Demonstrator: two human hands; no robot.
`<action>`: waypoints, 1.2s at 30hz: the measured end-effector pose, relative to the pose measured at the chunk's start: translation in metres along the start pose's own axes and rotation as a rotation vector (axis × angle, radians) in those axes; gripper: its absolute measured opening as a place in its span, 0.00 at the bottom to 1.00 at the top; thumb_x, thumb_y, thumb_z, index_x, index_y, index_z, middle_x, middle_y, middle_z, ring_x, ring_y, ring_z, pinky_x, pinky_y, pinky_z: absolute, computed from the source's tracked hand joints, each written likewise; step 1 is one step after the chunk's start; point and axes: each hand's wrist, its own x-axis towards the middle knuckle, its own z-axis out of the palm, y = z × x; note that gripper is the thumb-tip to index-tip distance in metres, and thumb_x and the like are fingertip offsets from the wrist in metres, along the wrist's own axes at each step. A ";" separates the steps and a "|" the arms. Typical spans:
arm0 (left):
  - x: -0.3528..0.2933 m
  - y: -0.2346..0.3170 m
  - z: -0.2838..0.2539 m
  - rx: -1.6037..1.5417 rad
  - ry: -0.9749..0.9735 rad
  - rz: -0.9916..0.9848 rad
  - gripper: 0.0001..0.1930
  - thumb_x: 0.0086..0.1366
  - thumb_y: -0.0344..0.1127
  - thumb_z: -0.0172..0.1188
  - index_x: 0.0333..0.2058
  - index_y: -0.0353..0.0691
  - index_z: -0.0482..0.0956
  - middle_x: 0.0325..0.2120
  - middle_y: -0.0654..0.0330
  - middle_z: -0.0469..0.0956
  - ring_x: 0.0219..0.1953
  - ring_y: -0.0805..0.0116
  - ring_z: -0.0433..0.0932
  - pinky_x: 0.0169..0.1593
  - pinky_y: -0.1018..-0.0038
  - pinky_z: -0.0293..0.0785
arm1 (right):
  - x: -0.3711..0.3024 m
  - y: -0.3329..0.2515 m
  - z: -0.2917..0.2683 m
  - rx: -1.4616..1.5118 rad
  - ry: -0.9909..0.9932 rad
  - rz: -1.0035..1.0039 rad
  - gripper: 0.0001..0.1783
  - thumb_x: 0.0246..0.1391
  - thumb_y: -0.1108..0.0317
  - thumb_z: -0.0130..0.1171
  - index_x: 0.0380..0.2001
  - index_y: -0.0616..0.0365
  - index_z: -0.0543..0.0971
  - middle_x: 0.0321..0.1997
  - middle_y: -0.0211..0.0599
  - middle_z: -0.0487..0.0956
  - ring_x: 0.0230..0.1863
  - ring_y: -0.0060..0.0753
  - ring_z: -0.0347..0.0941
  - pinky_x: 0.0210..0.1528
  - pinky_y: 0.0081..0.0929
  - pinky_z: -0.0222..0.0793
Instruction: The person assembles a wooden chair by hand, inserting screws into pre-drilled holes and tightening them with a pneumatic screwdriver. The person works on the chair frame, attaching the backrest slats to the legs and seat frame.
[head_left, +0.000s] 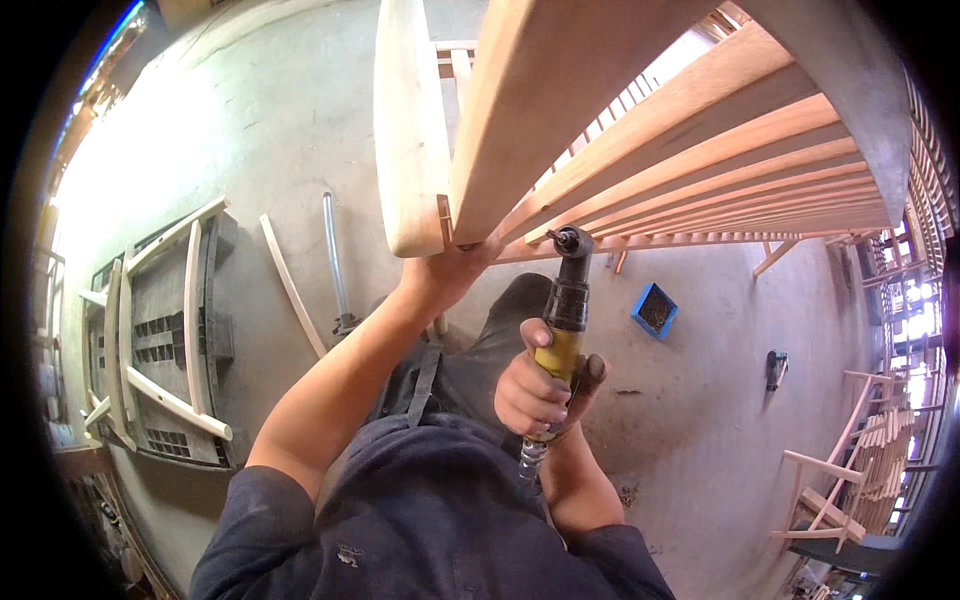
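Observation:
My right hand [540,390] is wrapped round the yellow and black body of an angle-head air screwdriver [569,300]. The tool stands upright, its head at the top with a bit pointing left toward the slatted wooden frame [640,130]. A metal hose fitting shows below my grip. My left hand [455,268] grips the lower corner of the frame, where a broad rounded wooden piece [412,150] meets a thick rail [530,90]. Most of its fingers are hidden behind the wood. The bit's tip is close to the first slats; I cannot tell whether it touches.
A blue box [655,310] of small dark pieces sits on the concrete floor to the right. Farther right lies another hand tool [776,369], near stacked wooden parts [880,450]. At left are a dark pallet [165,340] with wooden frame pieces, a loose strip [292,285] and a metal bar [336,255].

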 end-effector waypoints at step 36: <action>-0.068 0.088 0.002 -0.928 -0.009 -0.463 0.08 0.68 0.31 0.62 0.38 0.31 0.78 0.30 0.55 0.83 0.30 0.71 0.82 0.36 0.74 0.82 | -0.067 -0.013 0.025 -0.304 0.373 0.017 0.42 0.43 0.47 0.66 0.54 0.61 0.62 0.19 0.30 0.66 0.15 0.24 0.61 0.20 0.26 0.57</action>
